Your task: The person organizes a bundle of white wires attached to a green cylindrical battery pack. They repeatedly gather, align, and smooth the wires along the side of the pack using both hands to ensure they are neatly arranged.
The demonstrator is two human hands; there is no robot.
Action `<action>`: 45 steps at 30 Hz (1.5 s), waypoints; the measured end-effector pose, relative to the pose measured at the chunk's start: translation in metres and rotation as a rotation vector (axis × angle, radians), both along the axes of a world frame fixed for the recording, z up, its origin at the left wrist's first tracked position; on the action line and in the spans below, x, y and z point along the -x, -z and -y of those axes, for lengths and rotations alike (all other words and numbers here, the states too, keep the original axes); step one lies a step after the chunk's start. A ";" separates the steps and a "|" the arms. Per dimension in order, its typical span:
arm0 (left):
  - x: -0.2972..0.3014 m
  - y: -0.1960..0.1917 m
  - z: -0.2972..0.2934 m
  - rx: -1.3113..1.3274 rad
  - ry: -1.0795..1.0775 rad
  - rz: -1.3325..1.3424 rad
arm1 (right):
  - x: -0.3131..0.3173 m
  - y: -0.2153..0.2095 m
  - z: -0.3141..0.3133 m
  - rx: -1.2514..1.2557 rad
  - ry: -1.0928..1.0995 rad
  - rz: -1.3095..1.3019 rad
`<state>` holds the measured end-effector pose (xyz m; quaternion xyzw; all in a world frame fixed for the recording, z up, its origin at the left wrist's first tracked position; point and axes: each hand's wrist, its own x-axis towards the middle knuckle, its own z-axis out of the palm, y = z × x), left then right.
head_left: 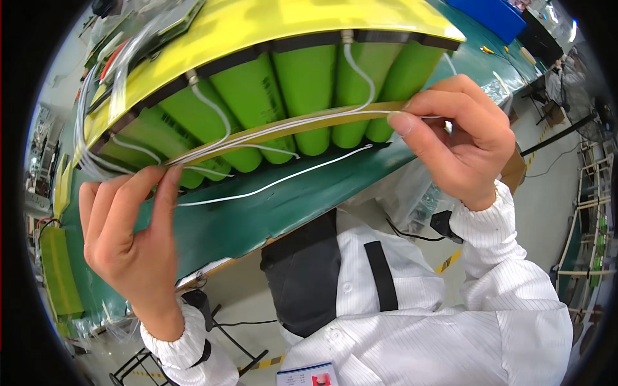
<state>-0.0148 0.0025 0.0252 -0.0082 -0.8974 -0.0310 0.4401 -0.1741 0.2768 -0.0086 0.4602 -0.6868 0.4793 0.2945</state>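
A battery pack of green cylindrical cells [306,83] with a yellow top sheet [283,22] stands in front of me. Along its near side runs a flat yellowish strip [335,121], with thin white wires [257,132] gathered lengthwise on it. My left hand [132,238] pinches the strip and wires together at the left end. At the other end, my right hand [463,138] has thumb and forefinger closed on the strip and a white wire, holding them stretched. One loose white wire [277,182] hangs lower, its tip near the black lower holder.
The pack rests on a green-topped table [225,225]. A circuit board [183,16] and a bundle of clear-white wires [84,122] lie at its left. Farther off are a blue bin [492,16], a yellow-green block [61,270] and a fan [595,83].
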 end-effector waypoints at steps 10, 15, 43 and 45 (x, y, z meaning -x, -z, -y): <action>-0.005 0.000 0.003 0.018 -0.038 0.062 | 0.006 -0.001 -0.008 -0.051 0.038 -0.057; -0.008 -0.001 0.005 0.029 -0.062 0.108 | 0.013 0.004 -0.014 -0.043 0.000 -0.095; -0.015 -0.010 0.018 0.194 -0.148 0.236 | 0.059 0.028 -0.009 0.209 -0.372 0.171; -0.017 -0.013 0.017 0.175 -0.164 0.269 | 0.056 0.021 -0.015 0.253 -0.341 0.139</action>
